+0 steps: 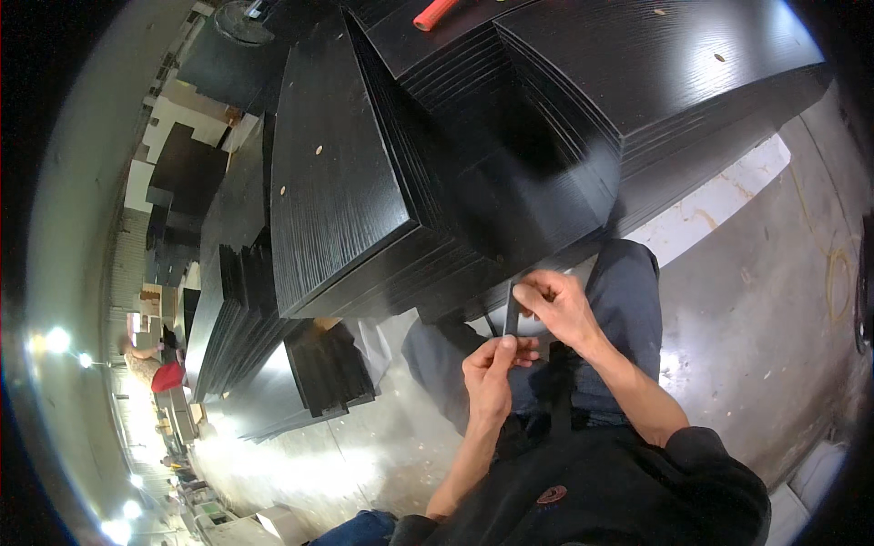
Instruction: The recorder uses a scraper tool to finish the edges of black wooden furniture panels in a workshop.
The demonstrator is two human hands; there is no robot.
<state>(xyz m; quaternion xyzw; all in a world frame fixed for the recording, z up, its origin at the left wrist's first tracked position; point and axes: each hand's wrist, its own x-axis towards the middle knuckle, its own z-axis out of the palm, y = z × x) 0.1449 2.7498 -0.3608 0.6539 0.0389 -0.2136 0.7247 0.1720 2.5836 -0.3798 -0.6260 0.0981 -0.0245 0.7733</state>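
Head view. Item: narrow dark strip (pixel 512 311), thin and flat, held roughly upright between both hands in front of the person's lap, just below the edge of the stacked panels.

Left hand (pixel 490 371): fingers pinched around the lower end of the strip, thumb pressed against it.

Right hand (pixel 557 305): fingers curled and gripping the upper end of the strip, wrist bent inward.

Behind the hands: grey trousers (pixel 628 300) on the person's legs; dark top (pixel 619 491) at the lower edge.

Above: large stack of black wood-grain panels (pixel 364 182), fanned slightly, small round holes visible on the top faces. A second stack (pixel 674 73) to the right, glossy under the light. Red cylindrical handle (pixel 435 13) lying on the panels near the upper edge.

Lower left: smaller stack of black boards (pixel 328 364) on the concrete floor (pixel 756 300).

Far left: another person in a red garment (pixel 164 375), well apart, too small to detail.
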